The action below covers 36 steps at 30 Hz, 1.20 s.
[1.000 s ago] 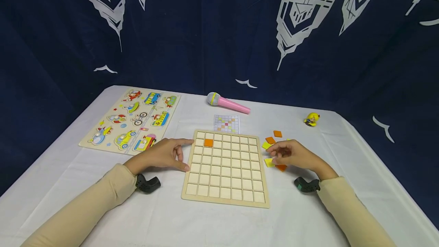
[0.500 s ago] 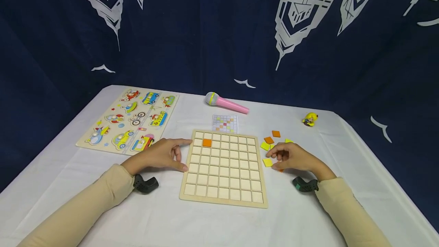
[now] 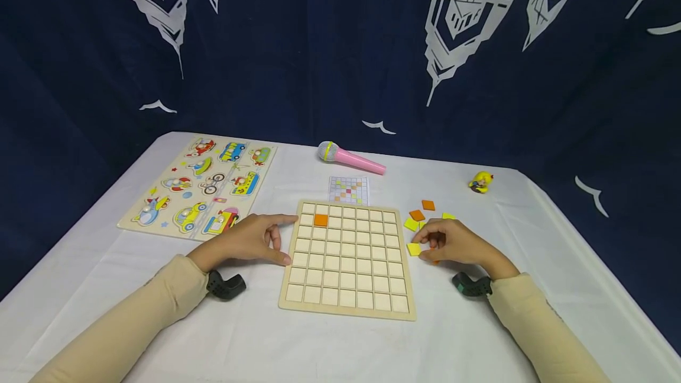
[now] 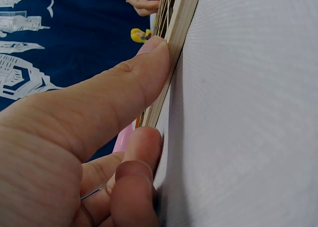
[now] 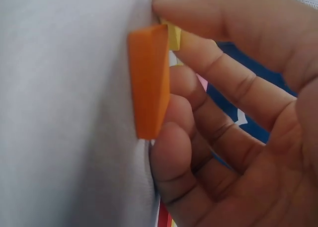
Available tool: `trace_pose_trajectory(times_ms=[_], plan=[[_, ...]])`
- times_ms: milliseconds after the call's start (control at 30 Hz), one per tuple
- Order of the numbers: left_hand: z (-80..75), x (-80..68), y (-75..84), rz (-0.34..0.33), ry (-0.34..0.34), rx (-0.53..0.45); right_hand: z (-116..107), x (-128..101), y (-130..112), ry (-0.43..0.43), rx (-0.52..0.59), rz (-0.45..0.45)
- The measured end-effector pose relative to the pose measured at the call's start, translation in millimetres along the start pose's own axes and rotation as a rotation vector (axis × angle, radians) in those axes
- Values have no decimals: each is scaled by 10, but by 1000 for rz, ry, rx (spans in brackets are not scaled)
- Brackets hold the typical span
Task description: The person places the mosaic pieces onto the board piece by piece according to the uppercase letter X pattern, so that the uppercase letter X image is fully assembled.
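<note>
A pale wooden grid board (image 3: 346, 309) lies mid-table, one orange tile (image 3: 321, 220) set in its upper left part. My left hand (image 3: 247, 241) steadies the board's left edge, thumb tip and index fingertip touching it well apart; the left wrist view shows the thumb (image 4: 119, 83) on the wooden rim. Right of the board, my right hand (image 3: 452, 244) is low over loose tiles, thumb and fingers bent and spread. A yellow tile (image 3: 414, 249) lies right by its thumb and index tips. Under the palm, an orange tile (image 5: 146, 83) sits close to the curled fingers.
Several other orange and yellow tiles (image 3: 417, 215) lie just beyond my right hand. A printed colour-grid card (image 3: 348, 190) touches the board's far side in view. Behind are a pink microphone (image 3: 359, 162) and a yellow figurine (image 3: 481, 182); a vehicle puzzle board (image 3: 175, 205) lies left.
My right thumb has shifted nearer to me along the yellow tile, widening the gap to the index finger. The left hand stays on the board's edge. The head view has shifted slightly.
</note>
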<state>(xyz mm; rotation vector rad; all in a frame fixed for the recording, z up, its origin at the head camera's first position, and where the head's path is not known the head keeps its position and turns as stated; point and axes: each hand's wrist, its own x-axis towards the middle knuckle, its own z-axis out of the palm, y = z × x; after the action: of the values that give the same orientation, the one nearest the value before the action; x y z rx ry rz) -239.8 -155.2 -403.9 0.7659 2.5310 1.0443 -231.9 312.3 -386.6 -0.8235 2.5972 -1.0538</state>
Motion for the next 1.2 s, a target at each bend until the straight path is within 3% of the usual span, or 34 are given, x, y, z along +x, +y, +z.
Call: trace_pose_trajectory(times_ms=[433, 800, 1200], plan=[[-20, -33, -46, -8, 8, 3, 22, 116, -164, 34, -60, 54], [-6, -7, 2, 8, -11, 4, 59, 153, -244, 92, -80, 33], [-10, 7, -7, 22, -4, -6, 77, 391, -287, 61, -78, 9]])
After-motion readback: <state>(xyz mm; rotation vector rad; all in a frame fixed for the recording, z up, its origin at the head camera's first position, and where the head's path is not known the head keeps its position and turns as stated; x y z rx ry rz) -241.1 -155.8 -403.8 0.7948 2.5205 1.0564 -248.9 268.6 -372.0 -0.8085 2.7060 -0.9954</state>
